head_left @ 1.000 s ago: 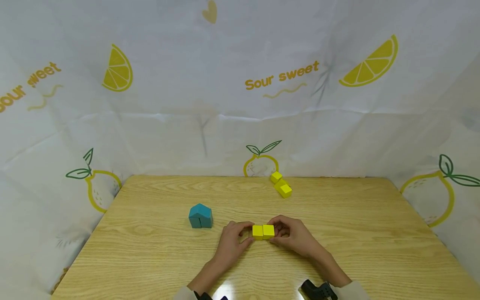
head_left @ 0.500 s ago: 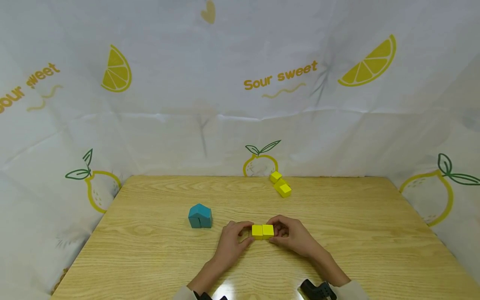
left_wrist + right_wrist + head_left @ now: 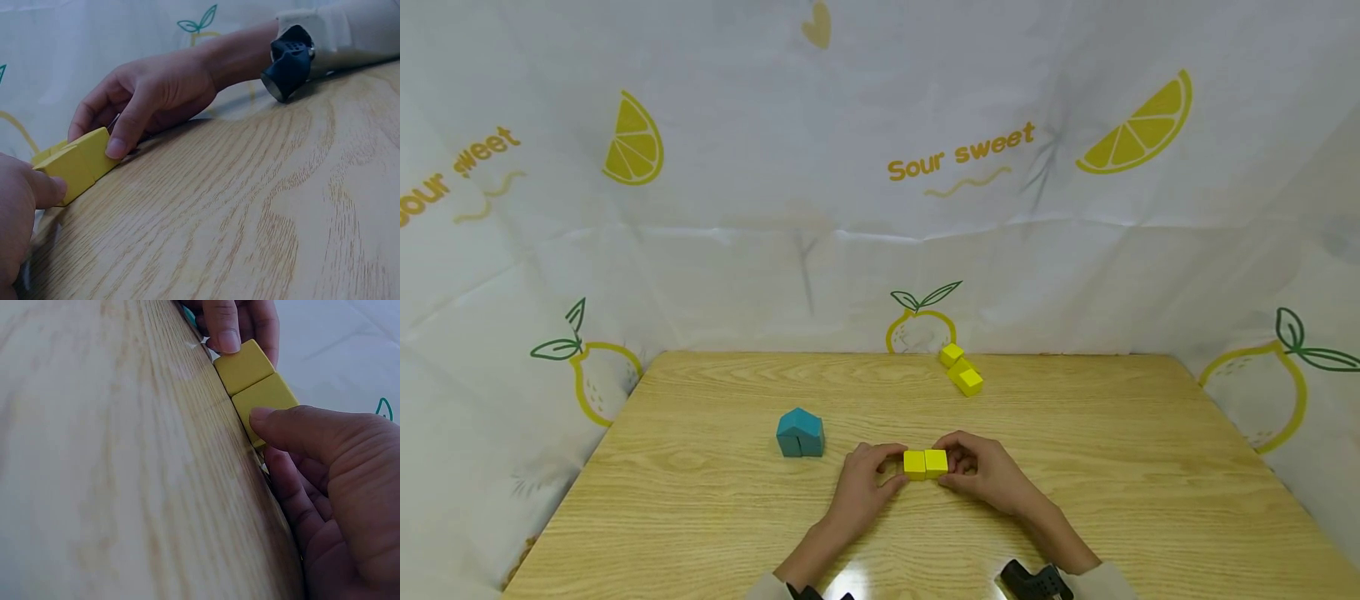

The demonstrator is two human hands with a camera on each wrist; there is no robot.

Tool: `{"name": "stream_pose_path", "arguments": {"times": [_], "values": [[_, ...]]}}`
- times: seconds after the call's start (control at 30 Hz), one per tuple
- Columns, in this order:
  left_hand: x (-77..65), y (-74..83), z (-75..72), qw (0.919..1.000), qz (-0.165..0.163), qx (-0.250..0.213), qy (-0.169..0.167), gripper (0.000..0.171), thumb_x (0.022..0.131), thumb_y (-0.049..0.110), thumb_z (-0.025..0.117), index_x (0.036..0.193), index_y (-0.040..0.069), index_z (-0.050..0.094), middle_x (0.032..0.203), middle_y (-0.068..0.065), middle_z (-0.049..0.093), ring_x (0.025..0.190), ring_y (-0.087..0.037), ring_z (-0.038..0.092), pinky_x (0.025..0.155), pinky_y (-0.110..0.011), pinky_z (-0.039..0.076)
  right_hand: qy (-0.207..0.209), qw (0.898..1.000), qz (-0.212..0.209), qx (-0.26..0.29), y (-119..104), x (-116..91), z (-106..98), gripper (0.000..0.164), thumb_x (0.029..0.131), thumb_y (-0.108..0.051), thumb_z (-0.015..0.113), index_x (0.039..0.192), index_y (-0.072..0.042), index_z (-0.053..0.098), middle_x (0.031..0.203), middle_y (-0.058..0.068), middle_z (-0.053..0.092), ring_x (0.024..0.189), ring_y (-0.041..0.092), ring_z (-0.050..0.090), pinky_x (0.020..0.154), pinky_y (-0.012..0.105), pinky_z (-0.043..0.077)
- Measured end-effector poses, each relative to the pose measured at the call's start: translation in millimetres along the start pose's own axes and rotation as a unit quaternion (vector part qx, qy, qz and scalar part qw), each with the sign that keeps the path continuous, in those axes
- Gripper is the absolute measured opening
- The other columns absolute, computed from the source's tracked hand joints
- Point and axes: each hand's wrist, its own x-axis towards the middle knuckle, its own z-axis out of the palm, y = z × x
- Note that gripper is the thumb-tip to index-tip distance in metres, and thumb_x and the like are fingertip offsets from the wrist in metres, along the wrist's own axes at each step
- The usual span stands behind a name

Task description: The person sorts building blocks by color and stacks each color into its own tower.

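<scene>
Two yellow blocks stand side by side on the wooden table, their faces touching. My left hand pinches the left yellow block between thumb and fingers from its outer side. From the opposite side my right hand pinches the right yellow block. In the right wrist view the right thumb lies against the near face of its block, and the seam between the two blocks shows. Fingers behind the blocks are partly hidden.
Left of the hands stands a small teal house-shaped group of blocks. Several more yellow blocks lie in a slanting row near the table's back edge. Behind hangs a white cloth with lemon prints.
</scene>
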Motion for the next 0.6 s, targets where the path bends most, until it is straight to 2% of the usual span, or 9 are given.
{"name": "stream_pose_path", "arguments": {"times": [0.23, 0.47, 0.6], "values": [[-0.6, -0.3, 0.6, 1.0000, 0.004, -0.002, 0.004, 0.036, 0.083, 0.020, 0.076, 0.118, 0.015, 0.067, 0.089, 0.010, 0.061, 0.075, -0.005, 0.041, 0.073, -0.028, 0.035, -0.005, 1.000, 0.002, 0.004, -0.9, -0.5, -0.3, 0.035, 0.080, -0.016, 0.079, 0.109, -0.009, 0.062, 0.084, 0.003, 0.059, 0.068, 0.012, 0.057, 0.062, 0.027, 0.051], [-0.2, -1.4, 1.5, 1.0000, 0.004, -0.002, 0.003, 0.036, 0.083, 0.019, 0.076, 0.117, 0.016, 0.067, 0.088, 0.010, 0.060, 0.075, -0.005, 0.041, 0.073, -0.029, 0.034, -0.007, 1.000, 0.014, 0.003, -3.9, -0.4, 0.1, 0.035, 0.079, -0.009, 0.079, 0.110, -0.008, 0.062, 0.085, 0.004, 0.059, 0.069, 0.013, 0.056, 0.062, 0.027, 0.050], [-0.5, -0.6, 1.1, 1.0000, 0.001, -0.003, 0.001, 0.036, 0.083, 0.019, 0.076, 0.118, 0.016, 0.067, 0.088, 0.009, 0.060, 0.075, -0.006, 0.041, 0.073, -0.029, 0.034, -0.010, 1.000, 0.018, -0.002, -22.8, -0.7, -2.6, 0.034, 0.079, -0.001, 0.077, 0.110, -0.002, 0.061, 0.085, 0.009, 0.060, 0.069, 0.017, 0.056, 0.063, 0.028, 0.051]]}}
